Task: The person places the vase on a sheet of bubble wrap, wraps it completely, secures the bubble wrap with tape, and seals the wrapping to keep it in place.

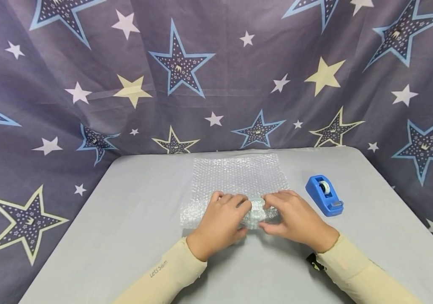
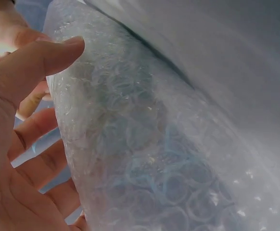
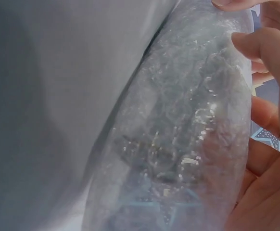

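Observation:
A sheet of clear bubble wrap (image 1: 235,173) lies flat on the grey table, its near end rolled into a thick roll (image 1: 256,213). My left hand (image 1: 220,221) grips the roll left of its middle, and my right hand (image 1: 296,219) holds it toward the right end. In the left wrist view, the thumb presses the near side of the bubble wrap roll (image 2: 130,144) while the fingers curve round the far side. A similar hold by the right hand (image 3: 274,168) shows in the right wrist view. Whatever the roll may contain cannot be made out through the layers.
To the right of the sheet stands a blue tape dispenser (image 1: 324,196) with a tape roll in it. Behind the grey table (image 1: 144,190) hangs a dark curtain (image 1: 231,76) patterned with stars. A small black item (image 1: 315,261) is at the right sleeve's cuff.

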Available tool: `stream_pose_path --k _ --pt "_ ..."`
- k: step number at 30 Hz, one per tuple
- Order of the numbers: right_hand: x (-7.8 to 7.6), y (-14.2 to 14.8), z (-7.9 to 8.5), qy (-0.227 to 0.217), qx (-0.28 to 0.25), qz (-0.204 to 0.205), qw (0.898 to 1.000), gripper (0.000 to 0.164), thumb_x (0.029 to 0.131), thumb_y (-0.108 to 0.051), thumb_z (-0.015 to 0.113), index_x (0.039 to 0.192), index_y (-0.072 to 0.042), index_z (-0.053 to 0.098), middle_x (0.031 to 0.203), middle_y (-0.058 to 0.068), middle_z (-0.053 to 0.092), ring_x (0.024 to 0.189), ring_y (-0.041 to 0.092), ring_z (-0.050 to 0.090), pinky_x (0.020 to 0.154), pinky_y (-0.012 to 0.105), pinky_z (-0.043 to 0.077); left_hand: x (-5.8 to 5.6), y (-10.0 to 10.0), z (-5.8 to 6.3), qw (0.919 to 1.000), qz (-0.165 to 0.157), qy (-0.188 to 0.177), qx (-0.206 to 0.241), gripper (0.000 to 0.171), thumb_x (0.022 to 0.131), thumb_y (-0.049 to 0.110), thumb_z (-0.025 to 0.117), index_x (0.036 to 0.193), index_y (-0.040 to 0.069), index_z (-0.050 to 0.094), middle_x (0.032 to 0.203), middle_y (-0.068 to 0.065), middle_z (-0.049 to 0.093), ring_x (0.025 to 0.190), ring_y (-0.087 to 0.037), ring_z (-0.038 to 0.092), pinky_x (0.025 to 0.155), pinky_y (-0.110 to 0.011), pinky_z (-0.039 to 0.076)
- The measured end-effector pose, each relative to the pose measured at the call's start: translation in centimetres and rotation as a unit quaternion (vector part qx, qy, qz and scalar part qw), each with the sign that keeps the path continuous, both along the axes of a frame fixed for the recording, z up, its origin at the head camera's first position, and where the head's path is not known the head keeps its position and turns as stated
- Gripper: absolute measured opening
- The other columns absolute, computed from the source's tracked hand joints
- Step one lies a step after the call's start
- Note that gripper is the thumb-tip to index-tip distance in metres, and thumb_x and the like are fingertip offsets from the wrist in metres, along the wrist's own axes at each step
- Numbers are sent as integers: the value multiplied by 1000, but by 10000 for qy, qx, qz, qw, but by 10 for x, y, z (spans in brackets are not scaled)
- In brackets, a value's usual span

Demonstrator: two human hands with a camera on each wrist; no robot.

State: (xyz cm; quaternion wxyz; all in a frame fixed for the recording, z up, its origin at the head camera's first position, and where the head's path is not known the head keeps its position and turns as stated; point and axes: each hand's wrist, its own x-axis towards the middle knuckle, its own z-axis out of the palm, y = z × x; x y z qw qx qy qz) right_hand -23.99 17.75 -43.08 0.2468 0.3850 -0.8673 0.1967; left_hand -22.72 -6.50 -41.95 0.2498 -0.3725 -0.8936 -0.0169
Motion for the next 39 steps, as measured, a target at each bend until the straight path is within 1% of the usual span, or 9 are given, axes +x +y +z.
stream_pose_path --k 6,12,17,21,29,35,39 --pt "-1 1 -2 -59 -7 6 10000 46 72 -43 90 100 -17 64 107 1 77 99 19 73 99 46 52 -2 -1 0 9999 -30 -20 151 50 66 38 91 105 21 64 118 6 69 101 -20 69 90 -42 42" --pt "-2 2 -4 -63 35 -40 10000 49 70 -44 90 98 -17 60 115 5 76 98 20 72 97 45 51 -3 -1 0 9997 -53 -35 236 50 66 37 90 106 21 64 119 6 69 103 -21 69 94 -44 42" --pt "-2 2 -4 -70 109 -99 9999 54 68 -46 91 101 -17 59 114 5 76 96 20 72 98 45 50 -3 -1 -1 9997 -12 -95 211 49 67 35 90 106 21 63 121 5 68 104 -21 69 97 -46 42" --pt "-2 1 -4 -108 170 -140 9997 58 66 -45 93 104 -16 59 110 4 76 95 20 72 98 47 50 -4 -1 -4 9998 13 -88 171 50 68 35 90 107 21 62 122 5 68 106 -21 69 98 -47 42" --pt "-2 2 -6 -177 358 -193 9990 63 66 -45 94 108 -16 58 120 6 74 101 22 73 100 48 49 -4 -1 -6 9999 72 -124 74 55 66 34 93 109 20 61 123 3 67 107 -22 69 100 -49 42" --pt "-2 2 -7 -59 486 -212 9986 69 63 -43 96 113 -15 57 121 9 73 101 23 73 100 48 49 -5 0 -7 9998 125 -95 104 56 66 33 94 109 20 61 122 3 67 106 -22 69 97 -46 43" --pt "-2 1 -8 85 526 -194 9984 72 61 -41 97 114 -13 57 116 8 74 99 24 72 98 48 49 -6 1 -9 9997 138 10 184 54 66 32 92 108 20 61 118 4 68 102 -22 69 94 -44 43"
